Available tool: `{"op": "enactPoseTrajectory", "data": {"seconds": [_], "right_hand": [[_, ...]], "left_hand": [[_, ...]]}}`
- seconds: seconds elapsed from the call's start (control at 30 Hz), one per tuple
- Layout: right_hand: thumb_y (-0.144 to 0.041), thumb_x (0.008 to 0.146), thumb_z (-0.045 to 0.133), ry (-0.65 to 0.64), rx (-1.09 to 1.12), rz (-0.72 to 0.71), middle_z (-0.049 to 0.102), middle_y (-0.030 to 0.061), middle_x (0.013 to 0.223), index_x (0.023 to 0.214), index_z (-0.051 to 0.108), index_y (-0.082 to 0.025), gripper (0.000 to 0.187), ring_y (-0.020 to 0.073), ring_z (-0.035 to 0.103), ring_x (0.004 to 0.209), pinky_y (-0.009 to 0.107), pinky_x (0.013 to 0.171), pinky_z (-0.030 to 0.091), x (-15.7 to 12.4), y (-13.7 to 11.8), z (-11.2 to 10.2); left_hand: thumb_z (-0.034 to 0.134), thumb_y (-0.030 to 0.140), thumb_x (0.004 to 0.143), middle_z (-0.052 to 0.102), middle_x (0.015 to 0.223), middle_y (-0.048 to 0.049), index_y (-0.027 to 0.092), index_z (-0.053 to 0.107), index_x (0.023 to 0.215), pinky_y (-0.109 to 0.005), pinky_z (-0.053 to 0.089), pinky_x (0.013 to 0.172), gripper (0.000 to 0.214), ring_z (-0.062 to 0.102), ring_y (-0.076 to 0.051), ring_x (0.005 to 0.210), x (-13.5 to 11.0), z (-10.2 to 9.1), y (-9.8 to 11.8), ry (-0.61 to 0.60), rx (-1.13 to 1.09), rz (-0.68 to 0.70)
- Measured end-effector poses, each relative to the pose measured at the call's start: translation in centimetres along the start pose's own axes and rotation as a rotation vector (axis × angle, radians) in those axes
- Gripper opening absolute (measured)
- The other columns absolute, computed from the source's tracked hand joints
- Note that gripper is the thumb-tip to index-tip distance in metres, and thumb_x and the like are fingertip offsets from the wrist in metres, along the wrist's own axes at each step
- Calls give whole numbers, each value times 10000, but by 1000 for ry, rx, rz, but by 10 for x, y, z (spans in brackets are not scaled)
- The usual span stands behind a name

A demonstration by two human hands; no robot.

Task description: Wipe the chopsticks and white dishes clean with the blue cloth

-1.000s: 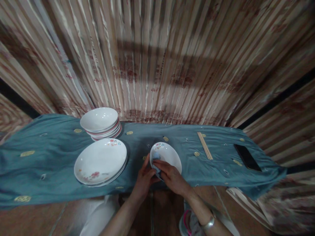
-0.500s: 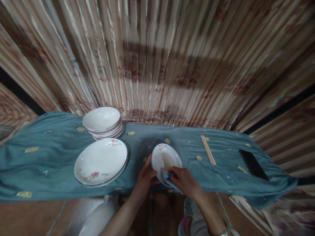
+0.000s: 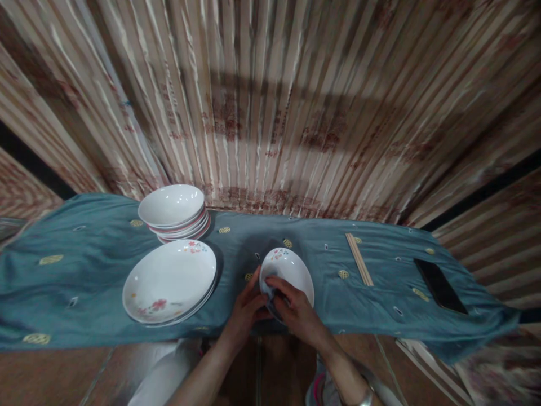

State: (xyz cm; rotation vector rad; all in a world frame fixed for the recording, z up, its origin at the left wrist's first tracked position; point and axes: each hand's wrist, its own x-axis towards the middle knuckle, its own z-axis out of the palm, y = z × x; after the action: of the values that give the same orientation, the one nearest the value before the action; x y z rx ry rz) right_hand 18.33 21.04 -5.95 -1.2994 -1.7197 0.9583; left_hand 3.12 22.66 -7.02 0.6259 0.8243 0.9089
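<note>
A small white plate [image 3: 295,269] with a flower print near its far rim is in front of me at the table's near edge. My left hand [image 3: 247,307] grips its left rim, the thumb over the edge. In my right hand [image 3: 293,309] is a bluish cloth [image 3: 269,291], pressed against the left inner side of the plate. Most of the cloth is hidden under the fingers. To the left of my hands lie several large flowered plates [image 3: 171,282] in a stack.
Behind the large plates stands a stack of white bowls [image 3: 172,206] with red bands. Some wooden chopsticks [image 3: 359,259] lie to the right, and a black phone [image 3: 439,286] farther right. A teal cloth [image 3: 97,270] covers the narrow table; a striped curtain [image 3: 262,113] hangs behind.
My right hand has slid the cloth leftward across the small plate, from its near right part to the left inner side. My left hand stays on the rim.
</note>
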Motion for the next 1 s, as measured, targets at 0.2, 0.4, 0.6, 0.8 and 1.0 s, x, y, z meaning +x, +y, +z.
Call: {"op": "enactPoseTrajectory", "data": {"seconds": [0.2,0.4,0.6,0.8,1.0], "right_hand": [[-150,879,430,66,-29,-78,427,46,1500,1411,452,-245,541,185,360,1403,399,1173,282,12,16,4],[-121,904,379,151,-298,-145,247,87,1585,1489,325,-203,593,216,245,1454,450,1184,264,23,35,0],[-51,854,378,159,-591,-124,353,168,1523,1460,366,-123,611,273,328,1416,502,1136,356,18,61,-10],[14,804,389,105,-790,-56,539,192,1368,1357,482,-127,578,281,511,1277,459,1051,452,0,68,-20],[-7,861,413,-43,-963,178,691,154,1041,1114,603,-144,345,245,668,977,340,839,523,-16,43,-23]], "left_hand": [[793,312,654,700,1149,-108,273,349,1484,-383,555,784,942,665,-291,997,0,-3,-2,-12,18,-6],[773,302,683,689,1172,-115,258,308,1503,-387,551,799,943,668,-278,961,-1,-4,-4,-68,20,20],[771,281,674,701,1110,-107,243,267,1517,-406,557,779,983,669,-255,876,0,-4,-4,-60,27,8],[777,300,659,701,1088,-122,203,259,1520,-403,561,745,1010,659,-276,888,1,-1,-1,-44,31,16],[763,305,662,688,1110,-127,196,264,1518,-416,569,727,997,652,-290,908,4,-2,-1,-11,52,12]]}}
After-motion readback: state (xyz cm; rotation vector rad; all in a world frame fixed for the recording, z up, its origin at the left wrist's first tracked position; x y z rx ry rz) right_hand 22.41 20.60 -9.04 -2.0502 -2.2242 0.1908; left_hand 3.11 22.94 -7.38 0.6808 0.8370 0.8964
